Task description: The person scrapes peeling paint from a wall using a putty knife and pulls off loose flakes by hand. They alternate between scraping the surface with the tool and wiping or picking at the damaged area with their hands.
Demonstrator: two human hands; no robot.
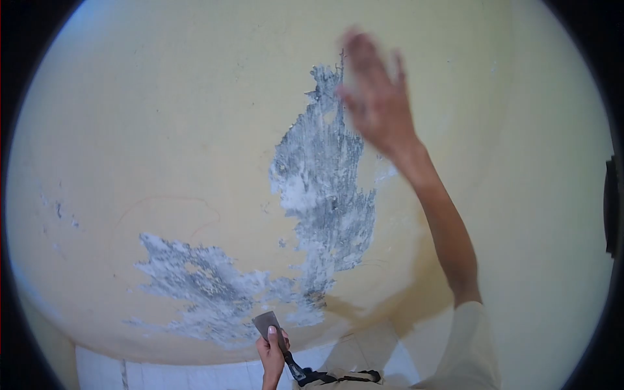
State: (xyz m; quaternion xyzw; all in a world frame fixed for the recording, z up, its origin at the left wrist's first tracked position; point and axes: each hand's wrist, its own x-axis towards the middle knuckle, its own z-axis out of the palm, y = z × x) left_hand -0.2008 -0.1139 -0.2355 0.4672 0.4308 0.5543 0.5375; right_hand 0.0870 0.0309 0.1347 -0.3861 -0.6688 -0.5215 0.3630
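My left hand [272, 352] is low in the view, closed around a putty knife [266, 321] with a flat metal blade and a dark handle. The blade points up, close to the lower edge of the stripped patch on the wall. Higher up, my right hand [380, 104] is stretched out with its fingers apart, blurred by motion. It holds nothing that I can see and is beside the top of a tall bare patch [318, 169] of grey and white plaster. Whether its palm touches the wall cannot be made out.
Yellowish paint covers the wall [195, 130] around the patches. A second scraped area [201, 279] spreads at lower left. Pale floor tiles [175, 376] run along the wall's foot. A dark object [610, 207] stands at the far right edge.
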